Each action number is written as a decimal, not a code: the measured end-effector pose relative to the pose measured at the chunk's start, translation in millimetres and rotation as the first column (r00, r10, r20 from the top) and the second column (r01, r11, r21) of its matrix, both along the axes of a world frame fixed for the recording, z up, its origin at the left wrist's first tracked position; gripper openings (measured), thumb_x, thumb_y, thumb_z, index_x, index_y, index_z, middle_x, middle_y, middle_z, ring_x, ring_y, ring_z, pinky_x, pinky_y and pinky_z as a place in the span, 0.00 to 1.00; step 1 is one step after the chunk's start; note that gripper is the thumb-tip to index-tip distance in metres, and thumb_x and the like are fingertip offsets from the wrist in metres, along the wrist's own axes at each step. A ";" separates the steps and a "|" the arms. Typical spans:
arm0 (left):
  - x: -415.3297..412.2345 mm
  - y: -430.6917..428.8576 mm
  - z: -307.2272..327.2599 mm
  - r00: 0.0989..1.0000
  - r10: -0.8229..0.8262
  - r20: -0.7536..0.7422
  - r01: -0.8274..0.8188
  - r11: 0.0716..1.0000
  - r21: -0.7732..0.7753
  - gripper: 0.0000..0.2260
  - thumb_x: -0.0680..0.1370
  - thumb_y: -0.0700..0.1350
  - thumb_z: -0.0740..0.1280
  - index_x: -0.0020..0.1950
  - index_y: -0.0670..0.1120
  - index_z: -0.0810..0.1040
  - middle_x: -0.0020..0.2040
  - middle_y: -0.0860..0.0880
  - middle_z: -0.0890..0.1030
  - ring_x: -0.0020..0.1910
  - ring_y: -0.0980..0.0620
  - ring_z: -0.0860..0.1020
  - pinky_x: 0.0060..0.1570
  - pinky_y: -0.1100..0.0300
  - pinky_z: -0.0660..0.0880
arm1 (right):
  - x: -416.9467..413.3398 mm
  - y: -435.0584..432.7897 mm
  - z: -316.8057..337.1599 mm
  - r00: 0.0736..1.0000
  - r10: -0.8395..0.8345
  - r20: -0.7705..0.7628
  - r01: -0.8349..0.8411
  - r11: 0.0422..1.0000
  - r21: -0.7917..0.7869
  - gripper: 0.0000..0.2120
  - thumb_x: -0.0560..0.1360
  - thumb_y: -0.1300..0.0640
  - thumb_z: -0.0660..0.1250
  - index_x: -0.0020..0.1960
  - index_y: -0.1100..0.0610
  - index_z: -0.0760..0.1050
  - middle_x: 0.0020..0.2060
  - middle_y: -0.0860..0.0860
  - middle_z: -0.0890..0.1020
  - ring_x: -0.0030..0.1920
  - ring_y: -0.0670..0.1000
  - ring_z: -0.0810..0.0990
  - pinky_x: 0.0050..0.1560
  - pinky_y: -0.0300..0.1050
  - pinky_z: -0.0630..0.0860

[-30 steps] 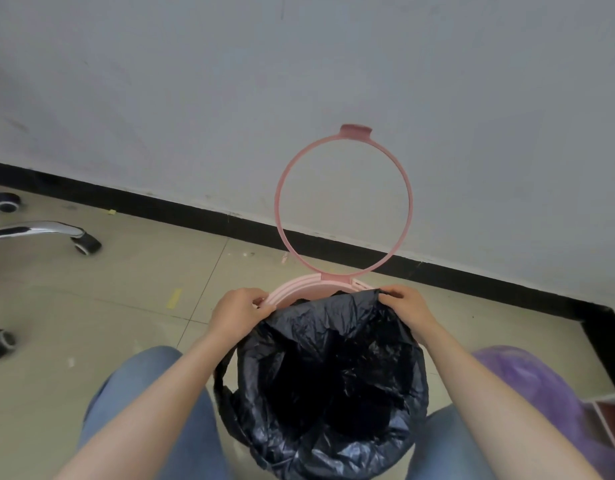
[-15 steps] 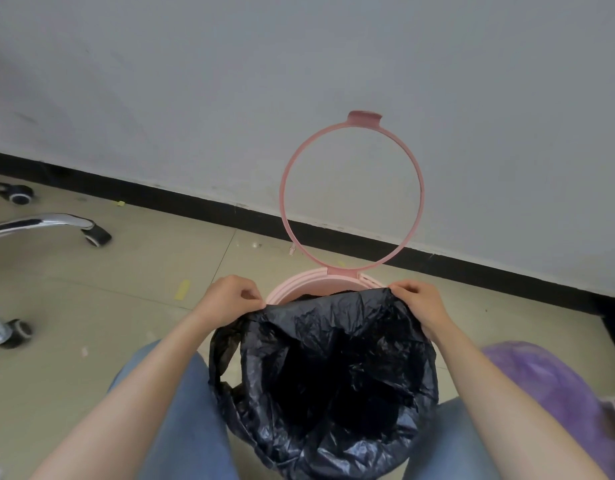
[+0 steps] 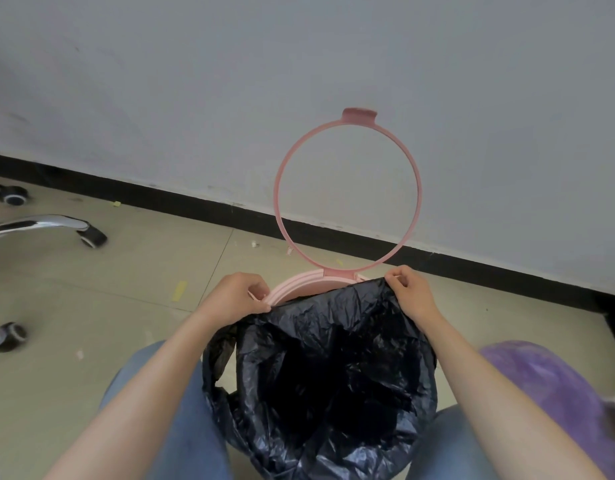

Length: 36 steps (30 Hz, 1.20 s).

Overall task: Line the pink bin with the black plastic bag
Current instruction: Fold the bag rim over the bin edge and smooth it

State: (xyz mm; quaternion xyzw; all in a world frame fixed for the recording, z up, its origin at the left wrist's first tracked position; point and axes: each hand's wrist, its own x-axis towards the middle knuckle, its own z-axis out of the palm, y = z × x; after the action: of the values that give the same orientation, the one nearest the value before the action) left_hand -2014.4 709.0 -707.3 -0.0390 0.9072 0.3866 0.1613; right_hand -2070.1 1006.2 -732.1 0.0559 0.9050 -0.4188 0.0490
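The pink bin (image 3: 295, 284) stands on the floor between my knees, only the far arc of its rim showing. Its pink retaining ring (image 3: 416, 188) is flipped up on its hinge against the wall. The black plastic bag (image 3: 319, 372) sits in the bin, its crumpled mouth open and draped over the near and side rim. My left hand (image 3: 238, 294) pinches the bag's edge at the left of the rim. My right hand (image 3: 411, 292) pinches the far right edge, lifted just above the rim.
A white wall with a black skirting board (image 3: 181, 199) runs close behind the bin. Chrome chair legs with black castors (image 3: 91, 237) lie on the tiled floor at the left. A purple bag (image 3: 555, 386) sits at the lower right, beside my blue-jeaned knee.
Both hands have drawn the bag's far edge a little further toward the back rim. The view has shifted slightly; the ring stays upright.
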 end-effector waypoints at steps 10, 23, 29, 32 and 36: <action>-4.3 -3.1 7.6 0.999 -0.021 -0.050 0.016 0.996 -0.084 0.05 0.73 0.35 0.66 0.41 0.41 0.82 0.38 0.47 0.79 0.41 0.50 0.76 0.42 0.63 0.69 | 2.5 2.7 9.6 0.983 0.141 0.118 -0.133 0.989 -0.067 0.10 0.75 0.60 0.65 0.54 0.62 0.77 0.45 0.54 0.79 0.46 0.50 0.75 0.38 0.22 0.69; 0.9 -4.2 1.8 0.982 -0.019 0.188 0.048 0.988 -0.148 0.08 0.72 0.46 0.70 0.48 0.43 0.80 0.44 0.46 0.78 0.46 0.47 0.76 0.45 0.60 0.70 | 4.9 0.9 -3.0 1.000 -0.016 -0.006 0.015 0.998 -0.062 0.05 0.74 0.63 0.66 0.39 0.59 0.75 0.37 0.55 0.78 0.40 0.51 0.75 0.35 0.27 0.69; -5.7 -5.2 12.7 0.996 0.077 0.041 -0.076 0.997 -0.012 0.07 0.73 0.41 0.69 0.35 0.43 0.81 0.35 0.51 0.80 0.39 0.51 0.78 0.41 0.59 0.72 | 4.9 1.6 -4.9 1.000 0.012 -0.019 -0.012 1.000 -0.015 0.06 0.75 0.62 0.64 0.39 0.59 0.73 0.37 0.55 0.78 0.41 0.52 0.75 0.37 0.38 0.68; -10.3 -2.9 11.6 0.977 0.194 0.093 -0.211 0.946 0.246 0.08 0.74 0.40 0.68 0.36 0.43 0.83 0.36 0.50 0.83 0.37 0.53 0.79 0.41 0.63 0.74 | 4.0 1.6 -5.0 0.999 0.025 -0.021 -0.025 1.000 0.010 0.06 0.75 0.62 0.63 0.40 0.59 0.73 0.38 0.54 0.77 0.40 0.51 0.74 0.36 0.28 0.68; -23.6 9.0 -3.7 0.954 0.299 -0.007 -0.285 0.915 0.284 0.11 0.76 0.39 0.65 0.34 0.44 0.78 0.35 0.50 0.79 0.37 0.52 0.75 0.38 0.64 0.69 | 0.6 2.8 -6.9 0.999 -0.004 -0.045 0.004 1.000 0.010 0.06 0.75 0.62 0.63 0.40 0.59 0.72 0.37 0.54 0.77 0.40 0.51 0.74 0.35 0.23 0.68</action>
State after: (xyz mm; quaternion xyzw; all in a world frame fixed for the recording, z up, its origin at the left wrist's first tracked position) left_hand -2038.0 717.9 -711.0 -0.1412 0.8310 0.5317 0.0829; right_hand -2069.5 1009.0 -739.0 0.0484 0.9079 -0.4156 0.0274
